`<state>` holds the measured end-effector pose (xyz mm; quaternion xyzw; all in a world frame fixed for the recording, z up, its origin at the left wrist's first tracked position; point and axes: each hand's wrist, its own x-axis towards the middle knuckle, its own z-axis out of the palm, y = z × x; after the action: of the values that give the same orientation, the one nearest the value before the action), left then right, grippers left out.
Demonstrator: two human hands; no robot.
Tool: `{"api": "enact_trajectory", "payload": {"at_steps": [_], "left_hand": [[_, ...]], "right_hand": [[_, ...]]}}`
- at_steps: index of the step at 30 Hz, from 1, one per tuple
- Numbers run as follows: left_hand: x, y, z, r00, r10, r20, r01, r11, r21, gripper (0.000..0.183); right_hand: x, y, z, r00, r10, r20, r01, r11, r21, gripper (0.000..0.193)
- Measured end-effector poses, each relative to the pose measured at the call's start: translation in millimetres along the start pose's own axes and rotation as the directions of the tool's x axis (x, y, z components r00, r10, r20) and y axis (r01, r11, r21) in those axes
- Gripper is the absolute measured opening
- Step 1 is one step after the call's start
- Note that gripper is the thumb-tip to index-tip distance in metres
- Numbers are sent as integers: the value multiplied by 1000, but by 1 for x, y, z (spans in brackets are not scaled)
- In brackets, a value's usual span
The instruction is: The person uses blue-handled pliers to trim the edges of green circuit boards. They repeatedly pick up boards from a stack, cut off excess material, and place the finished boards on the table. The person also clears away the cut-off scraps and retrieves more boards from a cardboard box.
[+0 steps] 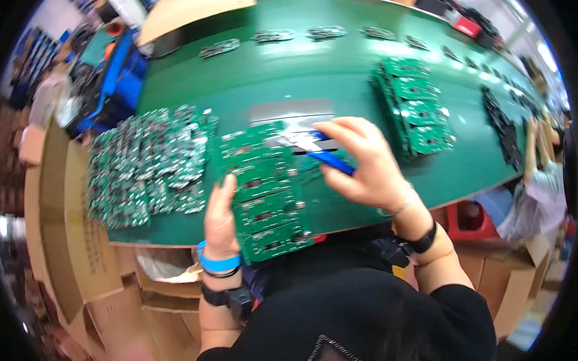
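My left hand (221, 211) grips the left edge of a green circuit board panel (264, 203), made up of several joined boards and tilted up over the table's near edge. In my right hand (364, 159) is a pair of blue-handled cutting pliers (331, 158), fingers wrapped round the spread handles. The metal jaws are at the panel's far right corner; blur hides whether they touch it. Beyond the panel a flat grey metal piece (290, 110) lies on the green table.
Many boards lie heaped (151, 163) on the table's left. A neat stack of panels (417, 106) stands to the right. Small board groups (274, 36) line the far side. Open cardboard boxes (81, 251) flank the left edge; a red stool (469, 222) is at right.
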<state>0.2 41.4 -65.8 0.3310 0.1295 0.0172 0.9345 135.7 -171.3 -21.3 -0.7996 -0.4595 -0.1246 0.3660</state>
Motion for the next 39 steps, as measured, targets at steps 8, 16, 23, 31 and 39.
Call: {"api": "enact_trajectory", "payload": {"at_steps": [8,16,23,31,39], "left_hand": [[-3,1,17,994,107,27,-110,981,159,43],[-6,0,20,988,150,29,-152,949,276,41],[-6,-1,22,983,174,57,-183,929,322,41],[-5,0,23,986,161,48,-167,918,360,43],[-5,1,25,986,162,42,-166,923,348,42]], "right_hand": [[9,-19,8,993,-102,57,114,950,-291,54],[11,-22,9,992,-107,70,124,939,-322,55],[11,-22,4,991,-107,86,129,933,-335,56],[10,-23,3,992,-99,84,121,935,-334,55],[7,-15,11,987,-138,76,156,932,-328,51]]}}
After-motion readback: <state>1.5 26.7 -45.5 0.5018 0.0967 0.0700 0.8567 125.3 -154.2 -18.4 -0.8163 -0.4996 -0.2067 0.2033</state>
